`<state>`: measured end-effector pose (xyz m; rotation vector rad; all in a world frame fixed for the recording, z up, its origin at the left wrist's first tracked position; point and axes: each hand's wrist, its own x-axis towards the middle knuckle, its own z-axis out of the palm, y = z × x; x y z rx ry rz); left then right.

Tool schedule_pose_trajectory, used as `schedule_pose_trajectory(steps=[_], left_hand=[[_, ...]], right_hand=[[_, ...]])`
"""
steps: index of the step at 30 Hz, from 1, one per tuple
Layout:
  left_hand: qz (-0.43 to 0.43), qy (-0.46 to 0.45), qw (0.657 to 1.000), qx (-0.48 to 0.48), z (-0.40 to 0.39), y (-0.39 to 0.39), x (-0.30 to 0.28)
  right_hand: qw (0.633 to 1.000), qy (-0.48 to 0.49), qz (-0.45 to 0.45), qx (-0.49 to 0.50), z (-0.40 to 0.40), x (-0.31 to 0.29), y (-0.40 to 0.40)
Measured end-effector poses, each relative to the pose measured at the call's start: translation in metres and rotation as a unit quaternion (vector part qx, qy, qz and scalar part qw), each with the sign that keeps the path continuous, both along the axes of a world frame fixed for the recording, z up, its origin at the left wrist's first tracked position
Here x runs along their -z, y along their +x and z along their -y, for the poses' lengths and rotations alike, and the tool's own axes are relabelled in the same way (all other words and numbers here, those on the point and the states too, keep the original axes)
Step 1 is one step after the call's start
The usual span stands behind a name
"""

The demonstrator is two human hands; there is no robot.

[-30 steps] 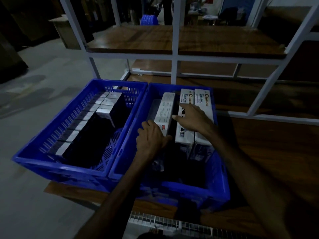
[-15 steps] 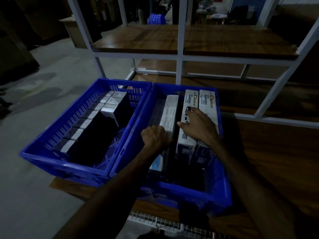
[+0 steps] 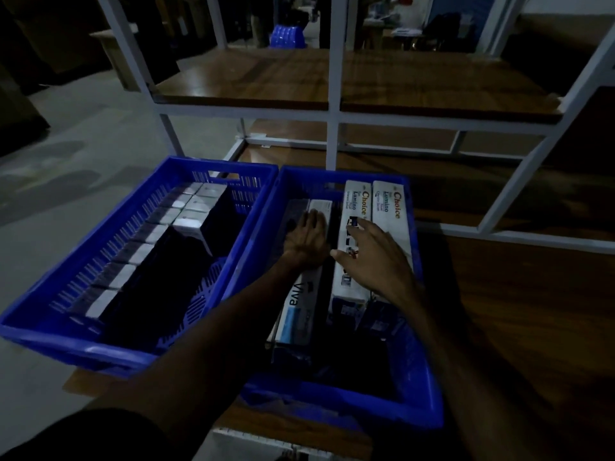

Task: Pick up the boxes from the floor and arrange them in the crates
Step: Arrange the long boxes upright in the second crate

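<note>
White metal shelving rack point(image 3: 333, 111) w/ brown wooden shelves behind. Two blue crates side by side on wooden counter point(image 3: 519, 311). Left crate point(image 3: 109, 344): row of small boxes point(image 3: 146, 234) along left wall, few more at far end. Right crate point(image 3: 416, 404): two long white "Choice" boxes point(image 3: 376, 207) on edge at right wall, touching each other; long "Viva" box point(image 3: 299, 304) to their left, narrow gap between. Left hand point(image 3: 307, 242) on top of Viva box, fingers curled over far part. Right hand point(image 3: 376, 261) flat on nearer Choice box, fingers spread, straight.
</note>
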<state>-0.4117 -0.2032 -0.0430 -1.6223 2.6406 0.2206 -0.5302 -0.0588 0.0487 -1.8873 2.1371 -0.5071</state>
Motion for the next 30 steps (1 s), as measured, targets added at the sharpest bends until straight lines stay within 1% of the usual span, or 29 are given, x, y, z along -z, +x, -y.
schedule_pose_trajectory(steps=[4,6,9,12,13,14,16,19,22,23,24,25,27,29,30], left_hand=[[-0.019,-0.019,1.000,0.015,0.015,-0.001,0.013],[-0.018,-0.007,1.000,0.021,0.019,0.001,0.013],[-0.041,0.010,0.999,0.028,0.022,0.005,0.007],[-0.067,0.031,0.996,0.056,0.015,0.020,0.000],[-0.064,0.026,0.996,0.065,0.009,0.026,-0.004],[-0.053,0.017,0.996,0.071,0.002,0.033,-0.008],[-0.039,0.034,0.996,0.079,-0.020,0.043,-0.021],[-0.016,0.037,0.990,0.135,-0.064,0.053,-0.044],[0.076,0.057,0.977,0.190,-0.102,0.068,-0.054],[0.097,0.074,0.974,0.193,-0.113,0.073,-0.055],[0.094,0.085,0.974,0.190,-0.123,0.077,-0.056],[0.068,0.089,0.977,0.180,-0.132,0.081,-0.060],[-0.024,0.103,0.985,0.139,-0.144,0.084,-0.071],[-0.114,0.144,0.978,0.101,-0.150,0.079,-0.080],[-0.165,0.171,0.968,0.085,-0.151,0.074,-0.083]], right_hand=[[1.000,0.002,-0.006,0.006,-0.002,0.000,0.004],[1.000,0.007,-0.008,0.004,-0.002,0.000,0.004],[1.000,0.005,-0.010,-0.001,-0.005,0.001,0.003],[1.000,-0.002,-0.015,-0.012,-0.005,0.003,0.001],[1.000,-0.003,-0.015,-0.013,-0.005,0.004,0.001],[1.000,-0.005,-0.016,-0.013,-0.004,0.005,0.000],[1.000,-0.009,-0.021,-0.011,-0.003,0.006,0.000],[1.000,-0.006,-0.015,-0.009,-0.003,0.005,0.000],[1.000,-0.006,-0.003,-0.018,-0.006,0.003,-0.002],[1.000,-0.006,0.000,-0.021,-0.009,0.002,-0.002],[1.000,-0.009,0.003,-0.023,-0.013,0.001,-0.003],[1.000,-0.012,0.009,-0.022,-0.018,-0.001,-0.004],[0.999,-0.018,0.031,-0.012,-0.029,-0.003,-0.006],[0.998,-0.030,0.051,0.006,-0.038,-0.004,-0.009],[0.997,-0.035,0.065,0.013,-0.041,-0.004,-0.011]])
